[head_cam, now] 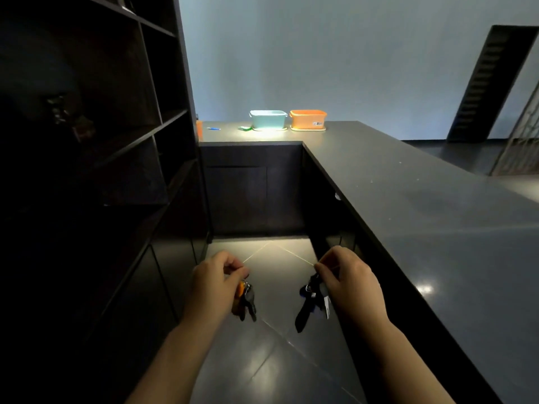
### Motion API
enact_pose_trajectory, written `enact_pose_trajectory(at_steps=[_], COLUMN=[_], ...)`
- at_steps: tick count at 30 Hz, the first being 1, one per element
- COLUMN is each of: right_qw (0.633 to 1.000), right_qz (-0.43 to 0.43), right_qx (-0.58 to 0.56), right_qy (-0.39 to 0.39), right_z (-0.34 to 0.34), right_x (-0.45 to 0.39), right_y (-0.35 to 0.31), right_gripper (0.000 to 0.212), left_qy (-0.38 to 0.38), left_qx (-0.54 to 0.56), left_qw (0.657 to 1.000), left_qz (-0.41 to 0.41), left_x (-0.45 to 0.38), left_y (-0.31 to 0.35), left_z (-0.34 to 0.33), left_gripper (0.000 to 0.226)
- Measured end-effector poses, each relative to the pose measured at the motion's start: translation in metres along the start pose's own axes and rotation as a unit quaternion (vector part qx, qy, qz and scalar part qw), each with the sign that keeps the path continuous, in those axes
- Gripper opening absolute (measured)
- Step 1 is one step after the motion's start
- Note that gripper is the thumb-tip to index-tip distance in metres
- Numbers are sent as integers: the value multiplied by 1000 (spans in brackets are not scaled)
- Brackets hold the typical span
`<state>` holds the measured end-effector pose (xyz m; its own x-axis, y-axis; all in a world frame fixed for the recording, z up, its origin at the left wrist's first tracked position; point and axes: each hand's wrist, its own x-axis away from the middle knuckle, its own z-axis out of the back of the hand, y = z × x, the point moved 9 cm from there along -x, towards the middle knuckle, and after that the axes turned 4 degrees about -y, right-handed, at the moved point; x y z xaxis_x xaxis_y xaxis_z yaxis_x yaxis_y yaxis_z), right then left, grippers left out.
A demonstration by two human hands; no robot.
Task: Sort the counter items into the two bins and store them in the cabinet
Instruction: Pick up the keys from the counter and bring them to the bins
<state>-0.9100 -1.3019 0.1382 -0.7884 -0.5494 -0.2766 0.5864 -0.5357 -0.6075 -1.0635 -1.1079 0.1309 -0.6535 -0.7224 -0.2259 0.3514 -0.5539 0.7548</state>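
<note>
My left hand pinches a bunch of keys with an orange tag that hangs below its fingers. In my right hand I pinch a second key bunch with a dark strap and blue fob. Both hands are low over the floor, between the shelf unit and the counter. Far ahead on the counter stand a light blue bin and an orange bin side by side. A green item and a blue pen lie left of the blue bin.
A tall dark shelf unit fills the left side. Dark cabinet doors close the far end under the counter. An orange object shows at the shelf's edge. The tiled floor runs between shelf and counter.
</note>
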Motion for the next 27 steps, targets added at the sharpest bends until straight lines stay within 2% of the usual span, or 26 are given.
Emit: enact_pose_trajectory(at_steps=[8,14,23,27], right_qw=[999,999,996,997], right_qz=[9,20,30,36], right_qx=[-8,-4,50,42], right_qy=[-31,-40,-73,-49], right_z=[-33,-65,-134,-142], right_x=[-172,-286,-476,-566], right_y=[30,49,68,71], right_gripper=[11,10,9,8], left_qy=[5,-4,-15,1], left_qx=[-44,-44,-50,-67], left_qw=[999,999,999,998], left_qz=[1,8,-1,-11], left_x=[-156,-257,-469,-571], left_y=[14,-4,-38,-31], left_z=[-50,-91,-143,-153], left_gripper=[11,12,19,21])
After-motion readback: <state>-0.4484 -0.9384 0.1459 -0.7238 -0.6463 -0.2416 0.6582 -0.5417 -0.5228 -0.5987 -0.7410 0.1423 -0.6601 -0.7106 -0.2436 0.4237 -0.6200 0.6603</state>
